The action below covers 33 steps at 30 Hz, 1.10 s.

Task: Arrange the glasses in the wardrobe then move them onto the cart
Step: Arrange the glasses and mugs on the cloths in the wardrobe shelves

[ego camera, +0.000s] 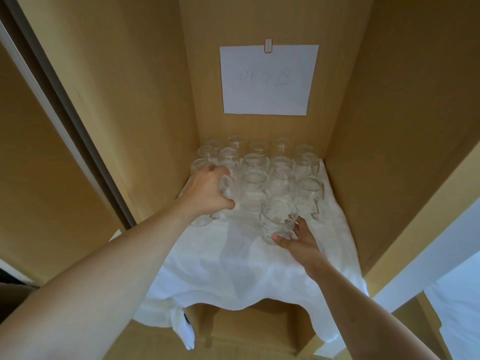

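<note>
Several clear glass mugs (255,162) stand in rows at the back of a wardrobe shelf covered by a white cloth (233,268). My left hand (207,193) reaches in on the left and curls its fingers round a mug (228,188) in the front-left part of the group. My right hand (298,242) grips the base of a cut-pattern glass (276,219), held tilted just in front of the rows. Another mug (201,220) lies partly hidden under my left wrist.
Wooden wardrobe walls (130,100) close in on the left, back and right. A white paper sheet (267,79) is taped to the back panel. The cloth hangs over the shelf's front edge. A sliding door frame (65,107) runs down the left.
</note>
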{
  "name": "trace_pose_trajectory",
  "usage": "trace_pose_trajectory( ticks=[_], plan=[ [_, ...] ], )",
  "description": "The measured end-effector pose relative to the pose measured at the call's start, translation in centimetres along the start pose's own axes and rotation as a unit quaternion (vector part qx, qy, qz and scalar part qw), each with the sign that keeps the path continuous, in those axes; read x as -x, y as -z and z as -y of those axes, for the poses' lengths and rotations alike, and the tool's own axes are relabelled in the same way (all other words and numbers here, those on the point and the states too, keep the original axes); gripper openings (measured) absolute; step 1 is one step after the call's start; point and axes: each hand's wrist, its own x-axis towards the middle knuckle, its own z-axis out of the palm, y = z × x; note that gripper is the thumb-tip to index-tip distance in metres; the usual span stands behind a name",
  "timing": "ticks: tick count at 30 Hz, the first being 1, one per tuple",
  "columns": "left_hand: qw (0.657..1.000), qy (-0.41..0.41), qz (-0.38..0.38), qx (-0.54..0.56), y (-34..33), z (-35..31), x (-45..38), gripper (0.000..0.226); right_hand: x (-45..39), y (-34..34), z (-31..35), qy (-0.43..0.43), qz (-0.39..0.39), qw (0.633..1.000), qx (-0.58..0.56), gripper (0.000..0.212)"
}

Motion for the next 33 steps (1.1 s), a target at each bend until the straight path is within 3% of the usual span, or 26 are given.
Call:
trace_pose_trajectory(
  ticks=[16,22,28,33],
  plan=[
    [0.993,0.011,0.093,-0.066,-3.4,-0.2,-3.0,0.092,0.4,-0.2,-0.1,0.0,-0.007,1.0,-0.013,0.085],
    [0.993,0.018,0.09,-0.069,-4.1,0.5,-3.6,0.09,0.5,-0.1,0.1,-0.004,-0.01,1.0,0.001,0.081],
    [0.999,0.016,0.044,0.0,-5.0,1.4,-3.6,0.087,0.5,0.0,0.0,-0.01,-0.02,1.0,0.009,0.085],
    [0.999,-0.005,0.045,-0.006,-5.2,1.7,-3.5,0.091,0.6,0.0,1.3,-0.021,0.03,0.999,0.009,0.091]
  ],
)
